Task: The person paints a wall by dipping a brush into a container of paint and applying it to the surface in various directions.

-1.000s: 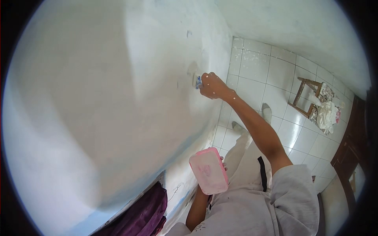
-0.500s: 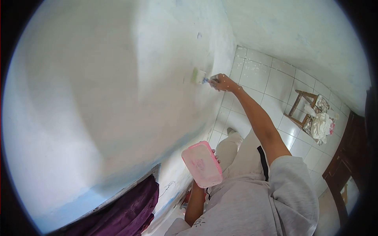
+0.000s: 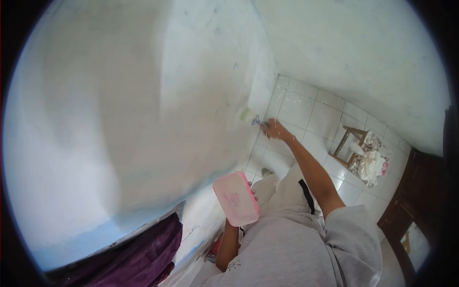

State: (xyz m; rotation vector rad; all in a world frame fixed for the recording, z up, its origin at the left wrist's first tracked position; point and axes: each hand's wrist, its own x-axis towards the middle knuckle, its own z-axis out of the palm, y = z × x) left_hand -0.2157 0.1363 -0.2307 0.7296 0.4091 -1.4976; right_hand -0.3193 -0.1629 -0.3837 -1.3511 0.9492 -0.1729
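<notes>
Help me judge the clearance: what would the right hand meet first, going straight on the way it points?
Probably the pale wall, met by the brush that the right hand holds ahead; the bristles may touch it now, depth is unclear.

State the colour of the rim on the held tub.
The tub's rim is pink; it shows best in the head view, the only one.

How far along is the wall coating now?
Much of the wall already looks pale, though coat and shadow are hard to separate. The right hand holds the paintbrush at the wall; the left hand holds the pink-rimmed tub. Likely left: the blue band by the purple curtain and the small dark marks.
</notes>
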